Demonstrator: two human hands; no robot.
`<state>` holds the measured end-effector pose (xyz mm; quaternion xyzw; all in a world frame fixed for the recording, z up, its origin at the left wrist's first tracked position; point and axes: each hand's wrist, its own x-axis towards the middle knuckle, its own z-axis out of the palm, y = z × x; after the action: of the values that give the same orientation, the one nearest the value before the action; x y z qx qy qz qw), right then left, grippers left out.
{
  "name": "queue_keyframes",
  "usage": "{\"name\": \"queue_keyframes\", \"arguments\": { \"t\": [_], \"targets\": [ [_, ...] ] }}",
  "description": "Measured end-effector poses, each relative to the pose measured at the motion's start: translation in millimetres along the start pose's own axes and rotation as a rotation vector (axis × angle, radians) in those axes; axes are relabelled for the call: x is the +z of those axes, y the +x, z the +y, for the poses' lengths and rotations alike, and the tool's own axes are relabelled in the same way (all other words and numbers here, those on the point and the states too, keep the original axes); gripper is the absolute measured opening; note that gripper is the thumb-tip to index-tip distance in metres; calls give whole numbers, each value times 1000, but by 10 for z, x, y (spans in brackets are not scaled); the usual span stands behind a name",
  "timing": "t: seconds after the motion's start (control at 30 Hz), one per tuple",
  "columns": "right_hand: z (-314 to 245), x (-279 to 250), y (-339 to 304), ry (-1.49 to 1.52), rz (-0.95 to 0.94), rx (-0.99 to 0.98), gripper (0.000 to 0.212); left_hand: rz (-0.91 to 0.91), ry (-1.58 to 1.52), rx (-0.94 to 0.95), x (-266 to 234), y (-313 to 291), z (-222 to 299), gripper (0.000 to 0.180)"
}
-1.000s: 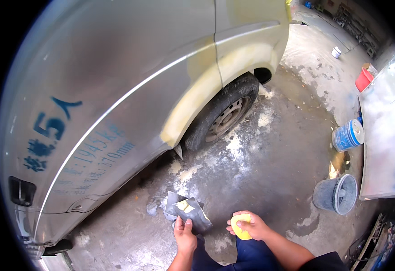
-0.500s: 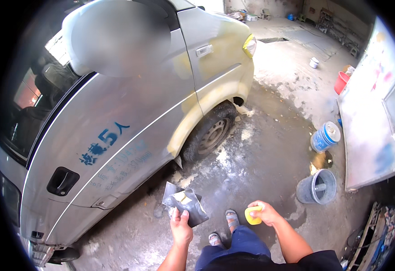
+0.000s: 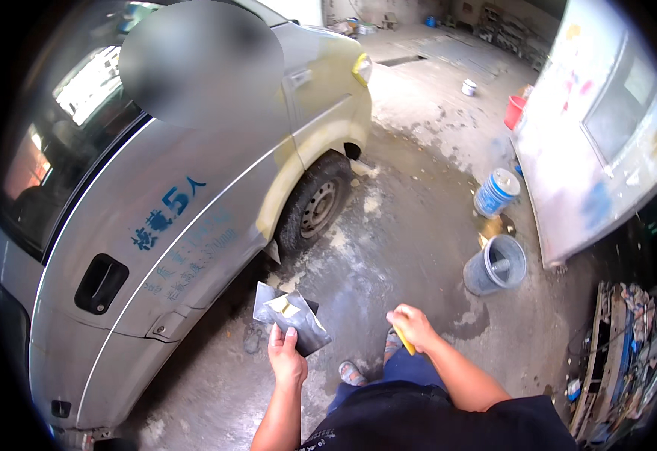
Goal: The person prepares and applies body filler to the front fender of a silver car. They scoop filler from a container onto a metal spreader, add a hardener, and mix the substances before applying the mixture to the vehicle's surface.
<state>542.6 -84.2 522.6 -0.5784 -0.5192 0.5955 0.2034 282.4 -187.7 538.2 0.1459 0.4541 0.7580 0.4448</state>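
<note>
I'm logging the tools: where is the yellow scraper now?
The yellow scraper is in the right hand, right of centre in the head view's lower half, right of the grey plate in the left hand.

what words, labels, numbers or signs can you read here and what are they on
Wording not copied out, only located:
Van door: large blue characters with a digit, readable.
Same door, lower: smaller, fainter blue lines, partly blurred.
Blue-and-white bucket: label too small.
Black shirt: pale print, too small.
</note>
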Motion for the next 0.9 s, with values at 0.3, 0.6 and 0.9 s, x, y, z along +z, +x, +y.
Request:
{"name": "queue_keyframes", "arguments": {
  "t": [0.3, 0.6, 0.9],
  "targets": [
    [-108, -711, -369, 81, 346, -317, 26, -204, 80, -22, 663, -96, -248, 42],
    [402, -2021, -572, 274, 278, -256, 36, -366, 167, -118, 1974, -412, -1054, 41],
    [886, -3346, -636, 834, 155, -6, 21, -461, 199, -186, 3251, -865, -1838, 39]
  ]
}}
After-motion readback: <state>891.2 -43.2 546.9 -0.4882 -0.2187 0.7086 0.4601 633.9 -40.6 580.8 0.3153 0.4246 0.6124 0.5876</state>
